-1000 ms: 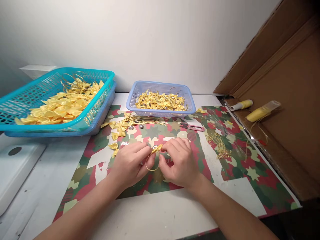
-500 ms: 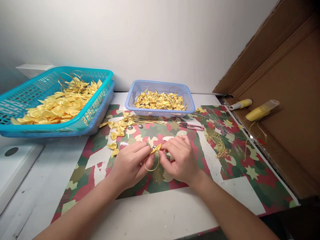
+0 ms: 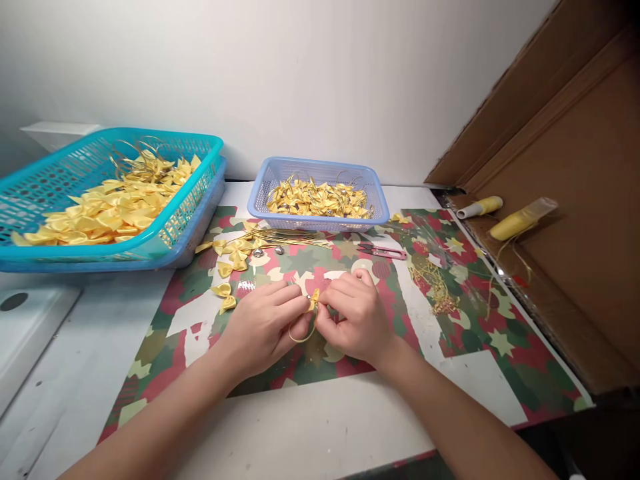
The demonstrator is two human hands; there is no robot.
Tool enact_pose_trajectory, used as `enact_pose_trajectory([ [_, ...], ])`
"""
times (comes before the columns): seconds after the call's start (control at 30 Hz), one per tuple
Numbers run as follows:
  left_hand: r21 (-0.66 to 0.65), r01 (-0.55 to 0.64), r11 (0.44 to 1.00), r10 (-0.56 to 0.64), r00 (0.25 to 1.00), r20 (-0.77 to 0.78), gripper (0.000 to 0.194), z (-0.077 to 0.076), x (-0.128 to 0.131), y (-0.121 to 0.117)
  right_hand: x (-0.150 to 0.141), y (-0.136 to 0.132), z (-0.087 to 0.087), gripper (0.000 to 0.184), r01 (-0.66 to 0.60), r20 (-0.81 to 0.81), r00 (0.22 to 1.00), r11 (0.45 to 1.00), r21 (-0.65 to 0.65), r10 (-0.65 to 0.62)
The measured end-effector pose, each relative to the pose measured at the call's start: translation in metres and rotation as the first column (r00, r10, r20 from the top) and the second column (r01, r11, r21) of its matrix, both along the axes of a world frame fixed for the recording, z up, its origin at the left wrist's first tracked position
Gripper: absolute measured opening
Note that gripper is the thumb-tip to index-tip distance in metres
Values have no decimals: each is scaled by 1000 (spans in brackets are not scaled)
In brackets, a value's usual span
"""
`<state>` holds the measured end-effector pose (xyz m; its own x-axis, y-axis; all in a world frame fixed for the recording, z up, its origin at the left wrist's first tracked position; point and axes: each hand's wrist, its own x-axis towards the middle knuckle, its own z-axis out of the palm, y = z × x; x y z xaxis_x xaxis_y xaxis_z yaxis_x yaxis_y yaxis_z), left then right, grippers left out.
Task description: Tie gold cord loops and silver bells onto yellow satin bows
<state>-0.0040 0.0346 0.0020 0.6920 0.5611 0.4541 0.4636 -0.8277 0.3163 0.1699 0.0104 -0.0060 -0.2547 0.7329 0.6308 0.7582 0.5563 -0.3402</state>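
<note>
Low over the patterned sheet, my left hand (image 3: 273, 320) pinches a small yellow ribbon bow (image 3: 314, 301) between thumb and fingers. A loop of gold cord (image 3: 301, 341) hangs beneath the bow, and a bit of a silvery bell shows beside it, mostly hidden by my fingers. My right hand (image 3: 355, 317) is closed, its thumb and index fingertip pinched at the bow's right edge; whether they also grip cord or thread I cannot tell. Left of my hands lie loose yellow bows (image 3: 225, 297). Beyond them are silvery bells (image 3: 279, 250) and a bundle of gold cords (image 3: 290, 237).
A turquoise basket (image 3: 197, 200) of yellow bows stands at left, stacked on a blue one. At the back is a periwinkle basket (image 3: 320, 160) of looped bows. Pink thread snips (image 3: 383, 253), thread scraps (image 3: 437, 290) and yellow thread spools (image 3: 523, 220) lie to the right, by cardboard (image 3: 560, 167).
The bow has turned more upright between my fingers, and less of the cord loop and bell shows. My right fingertips have shifted slightly left and closer to my left hand.
</note>
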Motion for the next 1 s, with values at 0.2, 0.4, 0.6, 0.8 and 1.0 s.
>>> enact_pose_trajectory([
  [0.2,-156,-12,988,28,995,98,31,1,-1,-2,-1,0,-1,21,2,-107,994,1000,-27,-5],
  [0.4,-407,-40,913,120,977,174,34,4,-2,-2,5,0,4,16,-54,-182,983,982,-182,20],
  [0.6,-720,-4,694,224,951,211,36,7,-3,-4,11,-1,9,14,-67,-124,991,988,-136,50],
  [0.8,-827,-13,561,339,916,216,33,1,-2,-5,7,-2,5,11,-90,-125,989,995,-51,83],
  [1.0,-843,-56,535,423,881,210,35,0,-1,-7,7,-2,4,11,-44,-40,998,998,45,45],
])
